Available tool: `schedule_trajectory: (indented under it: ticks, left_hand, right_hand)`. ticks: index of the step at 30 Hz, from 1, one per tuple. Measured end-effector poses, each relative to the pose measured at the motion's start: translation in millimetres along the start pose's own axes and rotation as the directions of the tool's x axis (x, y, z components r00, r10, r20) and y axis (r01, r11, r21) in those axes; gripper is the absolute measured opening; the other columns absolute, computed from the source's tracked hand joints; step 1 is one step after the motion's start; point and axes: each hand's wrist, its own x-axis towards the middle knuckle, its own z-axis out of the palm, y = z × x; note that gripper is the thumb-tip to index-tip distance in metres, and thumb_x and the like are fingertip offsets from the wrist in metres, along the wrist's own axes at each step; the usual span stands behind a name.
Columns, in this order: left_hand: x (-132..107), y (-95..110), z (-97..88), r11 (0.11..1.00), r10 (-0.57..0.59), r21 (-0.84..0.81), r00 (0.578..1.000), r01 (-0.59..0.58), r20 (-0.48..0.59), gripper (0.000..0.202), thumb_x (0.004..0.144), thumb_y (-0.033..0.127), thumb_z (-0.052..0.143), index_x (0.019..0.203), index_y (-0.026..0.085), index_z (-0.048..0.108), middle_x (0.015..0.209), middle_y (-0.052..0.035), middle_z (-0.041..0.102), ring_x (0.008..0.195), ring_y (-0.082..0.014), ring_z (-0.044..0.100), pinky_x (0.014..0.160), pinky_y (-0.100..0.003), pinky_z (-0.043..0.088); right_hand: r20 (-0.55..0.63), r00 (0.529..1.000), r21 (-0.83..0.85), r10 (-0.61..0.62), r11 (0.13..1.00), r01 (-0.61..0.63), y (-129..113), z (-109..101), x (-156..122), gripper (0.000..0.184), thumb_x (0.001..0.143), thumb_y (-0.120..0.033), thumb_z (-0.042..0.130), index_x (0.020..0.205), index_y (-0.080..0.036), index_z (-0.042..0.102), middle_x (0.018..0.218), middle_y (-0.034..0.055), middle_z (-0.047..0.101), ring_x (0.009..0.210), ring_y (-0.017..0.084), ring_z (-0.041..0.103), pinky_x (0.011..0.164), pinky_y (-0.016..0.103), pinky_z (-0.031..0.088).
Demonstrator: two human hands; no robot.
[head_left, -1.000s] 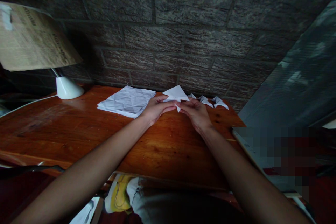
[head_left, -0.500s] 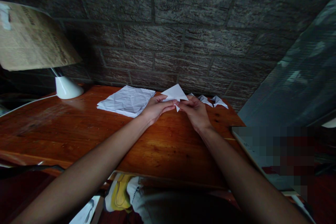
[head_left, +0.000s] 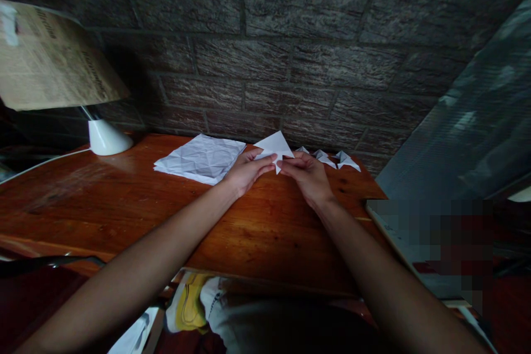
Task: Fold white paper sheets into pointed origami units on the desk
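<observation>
Both hands met at the far middle of the worktop [head_left: 257,232], with their fingertips almost touching. The left hand [head_left: 246,172] lay palm down with its fingers stretched toward the right. Its thumb and forefinger were closed on the lower left edge of a folded white paper [head_left: 276,145]. The right hand [head_left: 309,177] came in from the other side, fingers curled and pinched shut on the paper's lower right edge. Between the two hands the paper stood up as a pointed triangle. Its peak rose just beyond the fingertips, and a small tip poked down between the thumbs. Whether its underside touched the wood could not be told.

Just left of the left hand, a creased white sheet [head_left: 201,157] lay flat on the worktop, its near corner close beside the knuckles. Just beyond the right hand, small folded white pieces [head_left: 323,158] lay in a short row running off to the right, close to the brick wall [head_left: 298,55].

Well to the left of the left hand, a lamp [head_left: 105,138] with a white base stood at the far edge of the worktop. Its paper shade [head_left: 50,61] tilted out above it, and a cord [head_left: 41,161] trailed away further left.

Both forearms reached in from the near edge. Beneath them, below the worktop's rim, a yellow and white shoe [head_left: 188,305] showed.
</observation>
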Motion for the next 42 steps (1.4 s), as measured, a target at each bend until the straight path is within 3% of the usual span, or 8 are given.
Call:
schedule_trajectory:
  ticks: [7,15,30,42]
  left_hand:
    - [-1.3,-2.7,-0.2,1.000,0.014,0.018,0.999,-0.015,0.041,0.029,0.058,0.012,0.087,0.082,0.011,0.071,0.086,-0.0047,0.075,0.081,-0.0127,0.069,0.091,-0.028,0.052]
    - [-2.8,-1.2,3.6,0.999,0.039,0.008,0.999,-0.039,-0.019,0.028,0.058,0.014,0.087,0.081,0.011,0.072,0.087,-0.0042,0.074,0.080,-0.0116,0.068,0.085,-0.025,0.054]
    - [-1.1,-1.7,3.3,0.999,0.041,0.036,0.997,-0.039,-0.061,0.027,0.057,0.014,0.088,0.078,0.010,0.071,0.086,-0.0040,0.073,0.077,-0.0104,0.068,0.076,-0.021,0.056]
    - [0.8,-0.1,2.2,0.999,0.054,0.010,0.996,-0.053,-0.072,0.031,0.053,0.012,0.089,0.073,0.011,0.066,0.085,-0.0035,0.073,0.081,-0.0143,0.070,0.089,-0.033,0.057]
  right_hand:
    - [-0.024,0.999,-0.025,-0.037,0.999,0.036,1.2,-1.9,1.5,0.042,0.057,-0.041,0.086,0.086,-0.020,0.065,0.076,0.0004,0.073,0.071,0.016,0.066,0.080,0.034,0.053]
    - [-0.001,0.998,-0.007,-0.057,0.998,0.057,2.0,1.4,0.3,0.042,0.057,-0.039,0.087,0.088,-0.020,0.064,0.083,0.0014,0.075,0.080,0.018,0.068,0.089,0.036,0.051]
    - [-0.010,0.997,-0.038,-0.077,0.996,0.077,6.4,0.7,1.4,0.043,0.059,-0.037,0.086,0.092,-0.020,0.065,0.085,0.0021,0.076,0.083,0.019,0.069,0.091,0.038,0.051]
    - [-0.008,0.998,0.005,-0.056,0.998,0.056,4.9,1.4,0.8,0.041,0.058,-0.033,0.087,0.091,-0.020,0.066,0.086,0.0011,0.076,0.085,0.019,0.069,0.093,0.038,0.051]
